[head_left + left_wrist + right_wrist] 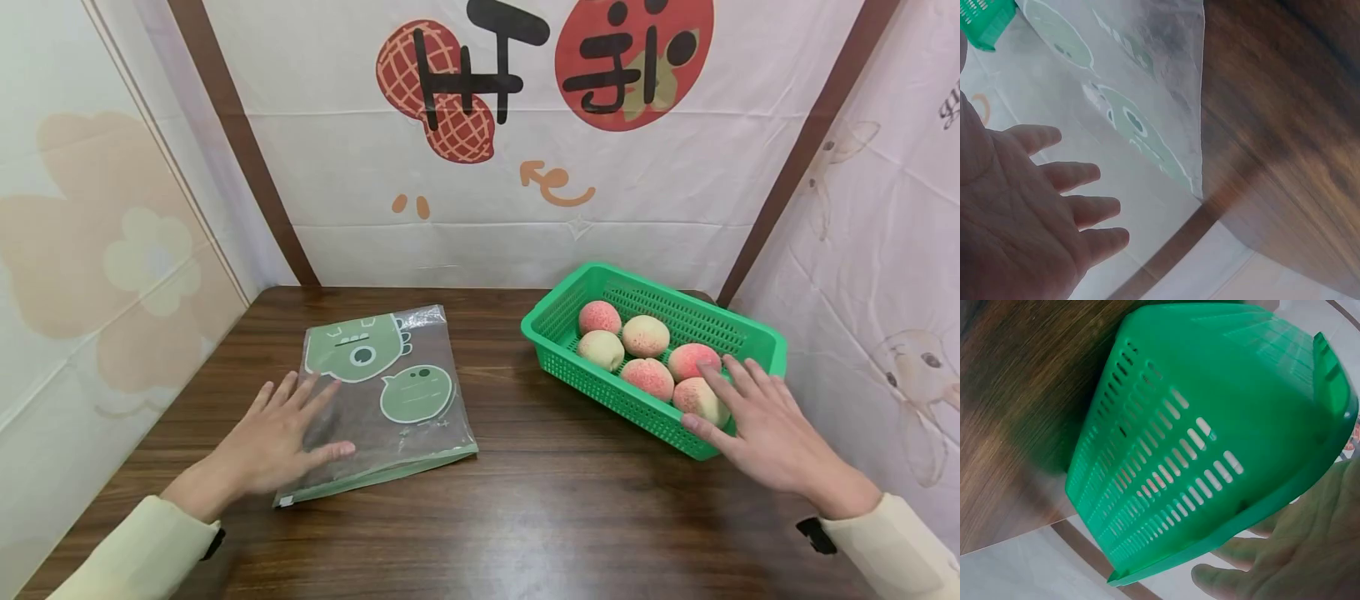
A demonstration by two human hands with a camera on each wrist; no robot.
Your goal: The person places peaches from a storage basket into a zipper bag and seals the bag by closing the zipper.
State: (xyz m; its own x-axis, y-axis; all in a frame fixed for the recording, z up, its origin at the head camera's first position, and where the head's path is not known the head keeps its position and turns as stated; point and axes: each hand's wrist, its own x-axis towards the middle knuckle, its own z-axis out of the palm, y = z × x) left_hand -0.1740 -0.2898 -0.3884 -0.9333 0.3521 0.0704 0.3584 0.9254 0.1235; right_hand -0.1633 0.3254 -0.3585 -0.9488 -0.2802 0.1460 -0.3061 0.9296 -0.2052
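A clear zip bag (420, 433) with green dinosaur-like prints lies flat on the left of the table. Over its left edge my left hand (270, 437) is spread, fingers straight, holding nothing; in the left wrist view the palm (1016, 212) shows beside the bag (1172, 81). On the right stands a green plastic basket (600, 392) with several pink and cream peaches (647, 337) inside. My right hand (772, 425) hovers at the basket's near right corner with fingers extended. Whether it touches the rim cannot be told. The right wrist view shows the basket's slotted side (1166, 462).
A dark brown wooden table (525, 517) carries both the bag and the basket. Behind it hangs a white printed cloth (330, 167), with more printed cloth on the left and right sides.
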